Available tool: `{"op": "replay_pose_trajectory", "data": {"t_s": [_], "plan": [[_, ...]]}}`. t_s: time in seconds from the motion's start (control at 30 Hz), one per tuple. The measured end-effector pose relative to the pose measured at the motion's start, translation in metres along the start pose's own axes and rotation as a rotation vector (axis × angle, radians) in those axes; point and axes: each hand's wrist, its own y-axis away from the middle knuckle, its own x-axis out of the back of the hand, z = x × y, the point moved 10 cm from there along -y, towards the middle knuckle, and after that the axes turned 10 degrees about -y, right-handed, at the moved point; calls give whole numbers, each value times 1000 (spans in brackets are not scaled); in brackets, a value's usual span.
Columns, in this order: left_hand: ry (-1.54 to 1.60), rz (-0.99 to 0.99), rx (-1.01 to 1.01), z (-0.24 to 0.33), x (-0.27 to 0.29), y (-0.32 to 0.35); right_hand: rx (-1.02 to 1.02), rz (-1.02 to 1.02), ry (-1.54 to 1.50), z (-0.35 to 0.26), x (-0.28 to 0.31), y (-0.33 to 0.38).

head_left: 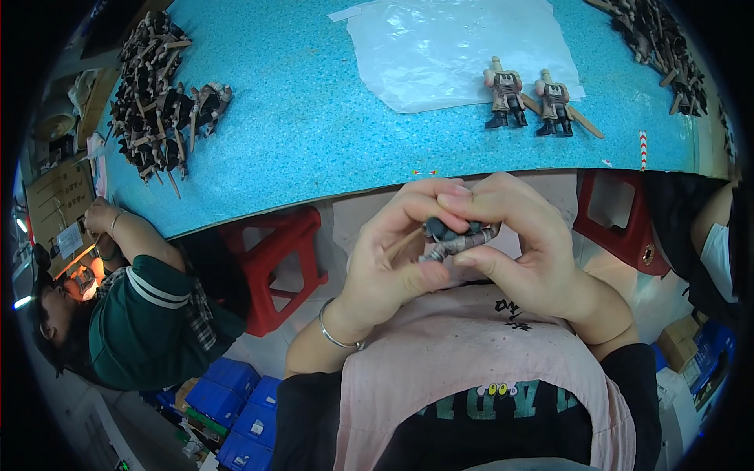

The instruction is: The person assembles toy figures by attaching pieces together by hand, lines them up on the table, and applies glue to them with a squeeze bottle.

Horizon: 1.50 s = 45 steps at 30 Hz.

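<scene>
Between my two hands, just off the table's near edge, is a small figurine [459,241] with dark and grey-brown parts. The fingers and thumb of my left hand [400,243] close around one end of it. My right hand [526,243] grips the other end, fingertips meeting those of the left. Part of the figurine is hidden by my fingers. A thin tan stick-like piece [402,245] juts out by my left palm. Beyond my hands, two similar headless-looking figurines [504,93] lie side by side by a clear plastic sheet [424,47].
A pile of figurines [153,102] covers the blue table's [283,102] left end; another heap [656,47] lies far right. Red stools [275,267] stand below the edge. A co-worker in a green shirt [141,322] sits left, another person is at right. Blue bins [228,392] stand on the floor.
</scene>
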Motion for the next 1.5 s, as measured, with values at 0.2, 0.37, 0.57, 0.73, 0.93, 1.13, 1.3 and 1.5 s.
{"op": "replay_pose_trajectory", "data": {"t_s": [0.2,0.37,0.57,0.73,0.93,1.13,1.3,1.5], "plan": [[533,157,183,-18,0,3,-111,89,-202,23,-1,6],[678,195,196,-23,0,4,-100,99,-199,27,-2,11],[693,184,224,-30,-3,0,-64,169,-139,34,5,11],[659,177,206,-27,-3,2,-87,164,-162,32,3,11],[433,216,155,-22,-2,0,-90,152,-163,35,4,13],[155,153,71,-13,1,0,-153,124,-168,37,5,13],[90,99,13,-4,2,-3,-144,112,-108,33,9,9],[-397,167,-95,45,37,-5,-88,95,-94,15,33,-5]]}}
